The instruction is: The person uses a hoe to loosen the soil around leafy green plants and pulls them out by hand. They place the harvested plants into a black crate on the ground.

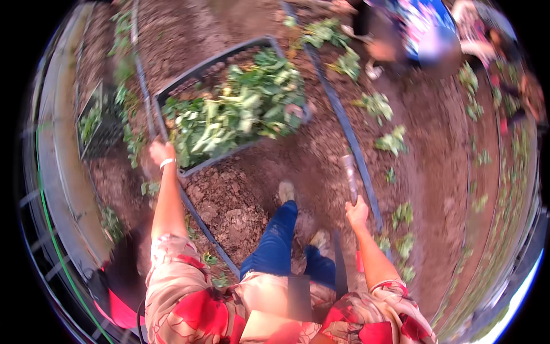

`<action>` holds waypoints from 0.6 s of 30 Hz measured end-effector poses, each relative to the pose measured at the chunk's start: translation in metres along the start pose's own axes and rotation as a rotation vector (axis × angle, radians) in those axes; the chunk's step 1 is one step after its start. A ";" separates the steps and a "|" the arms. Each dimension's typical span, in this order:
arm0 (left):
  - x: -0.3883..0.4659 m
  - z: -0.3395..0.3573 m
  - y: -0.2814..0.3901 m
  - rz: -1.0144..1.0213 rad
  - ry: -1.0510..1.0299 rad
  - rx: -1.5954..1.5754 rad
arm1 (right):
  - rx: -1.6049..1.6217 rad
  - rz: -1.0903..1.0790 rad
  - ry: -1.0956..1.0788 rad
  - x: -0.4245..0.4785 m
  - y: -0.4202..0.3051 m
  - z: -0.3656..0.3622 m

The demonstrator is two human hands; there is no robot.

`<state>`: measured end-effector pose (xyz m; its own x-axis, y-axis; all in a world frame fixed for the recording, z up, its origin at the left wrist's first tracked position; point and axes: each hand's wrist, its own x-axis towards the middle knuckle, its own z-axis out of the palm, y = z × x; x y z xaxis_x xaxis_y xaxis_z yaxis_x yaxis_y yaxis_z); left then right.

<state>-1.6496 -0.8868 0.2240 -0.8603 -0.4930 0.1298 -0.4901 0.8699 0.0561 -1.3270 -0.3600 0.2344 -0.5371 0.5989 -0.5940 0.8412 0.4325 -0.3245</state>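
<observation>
A dark plastic crate [210,162] holding a heap of leafy green plants [240,103] lies ahead of me on the soil. My left hand [162,151] grips the crate's near left edge. To the right, my right hand [357,210] is closed around a slim rod-like tool [350,176], its metallic-looking part pointing away from me. A red part [360,261] shows below that wrist; whether it belongs to the same tool is unclear. Motion blur softens the picture.
Black irrigation hoses [339,112] run along the soil rows among small leafy plants [392,139]. Another crate with greens [91,120] stands at the left. Other people [429,34] are at the upper right, and someone's dark head and red clothing show at the lower left.
</observation>
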 end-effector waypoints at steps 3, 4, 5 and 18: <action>-0.075 -0.054 0.050 0.282 0.218 -0.259 | -0.233 0.063 -0.089 -0.055 0.090 0.004; -0.104 -0.058 0.071 0.385 0.195 -0.360 | -0.256 0.079 -0.123 -0.075 0.113 0.005; -0.137 -0.059 0.090 0.407 0.047 -0.564 | -0.234 0.149 -0.168 -0.094 0.139 0.008; -0.646 0.004 0.235 1.351 -1.192 -0.231 | 0.146 0.439 -0.209 -0.241 0.349 0.067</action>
<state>-1.2097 -0.3642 0.1494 -0.2851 0.8199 -0.4965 0.4911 0.5698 0.6589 -0.8995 -0.3984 0.2149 -0.1191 0.5490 -0.8273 0.9929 0.0624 -0.1015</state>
